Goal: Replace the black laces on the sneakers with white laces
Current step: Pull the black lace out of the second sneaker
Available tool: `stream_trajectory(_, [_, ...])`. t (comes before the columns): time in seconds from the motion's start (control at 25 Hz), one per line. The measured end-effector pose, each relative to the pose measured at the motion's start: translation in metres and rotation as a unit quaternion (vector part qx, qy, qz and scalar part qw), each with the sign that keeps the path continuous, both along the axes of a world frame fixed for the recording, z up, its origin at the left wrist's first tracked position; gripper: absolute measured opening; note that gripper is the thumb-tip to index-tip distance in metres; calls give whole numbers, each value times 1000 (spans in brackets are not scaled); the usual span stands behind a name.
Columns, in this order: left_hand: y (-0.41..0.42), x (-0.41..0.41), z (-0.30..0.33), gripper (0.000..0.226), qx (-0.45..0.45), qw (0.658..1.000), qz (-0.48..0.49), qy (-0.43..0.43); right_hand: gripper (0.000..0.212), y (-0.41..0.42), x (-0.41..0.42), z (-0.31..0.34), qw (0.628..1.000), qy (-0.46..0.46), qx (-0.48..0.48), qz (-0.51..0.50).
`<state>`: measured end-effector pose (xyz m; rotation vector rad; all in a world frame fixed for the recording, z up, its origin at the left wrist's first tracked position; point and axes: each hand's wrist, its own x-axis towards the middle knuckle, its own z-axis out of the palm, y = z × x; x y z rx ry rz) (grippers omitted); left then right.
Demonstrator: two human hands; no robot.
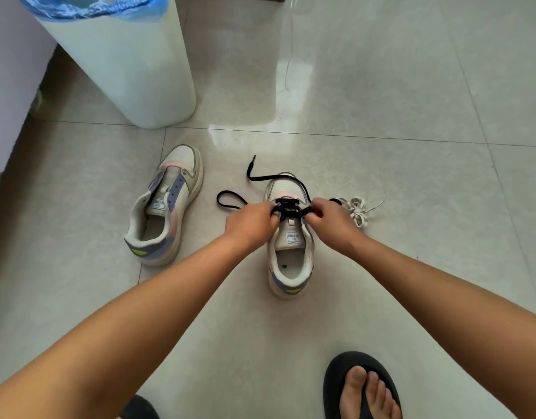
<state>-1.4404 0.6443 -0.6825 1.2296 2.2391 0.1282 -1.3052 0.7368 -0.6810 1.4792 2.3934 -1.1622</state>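
Two cream sneakers with purple and pink panels stand on the tiled floor. The left sneaker (165,207) has no lace in its eyelets. The right sneaker (289,255) still carries a black lace (286,207) across its lower eyelets. My left hand (250,222) pinches the lace at the shoe's left side. My right hand (330,217) pinches it at the right side. The lace's loose ends trail on the floor beyond the toe. A bundle of white laces (359,210) lies just right of my right hand.
A tall white bin (133,71) with a blue bag liner stands at the back left, beside a wall. My foot in a black flip-flop (361,388) is at the bottom right, and another black sandal edge shows at the bottom centre.
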Motion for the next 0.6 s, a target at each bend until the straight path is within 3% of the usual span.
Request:
stream_trajectory(0.04, [2,-5,3,23,-16,989,-89,120,16,6,4,2,984,-89,128,92])
stream_trajectory(0.08, [4,-9,6,23,-24,972,-143,186,17,11,8,1,958,-149,200,144])
stream_trajectory(0.16, [8,-7,9,23,-37,969,-146,198,21,11,14,-3,958,-165,198,123])
stream_trajectory(0.2, [11,-4,10,23,-44,983,-95,152,23,7,12,-4,980,-135,132,67])
stream_trajectory(0.28, [13,0,7,26,-52,991,105,-64,32,-1,5,-4,994,-32,-81,-67])
stream_trajectory(0.36, [13,0,2,30,-39,915,283,-287,31,-7,-4,-4,963,46,-223,-146])
stream_trajectory(0.4, [11,0,-2,31,-24,886,318,-336,28,-8,-7,-4,955,61,-243,-161])
stream_trajectory(0.48, [7,0,-8,32,5,878,322,-353,22,-6,-13,-5,955,83,-234,-162])
stream_trajectory(0.6, [2,0,-9,35,44,923,255,-285,14,6,-11,-5,994,46,-83,-50])
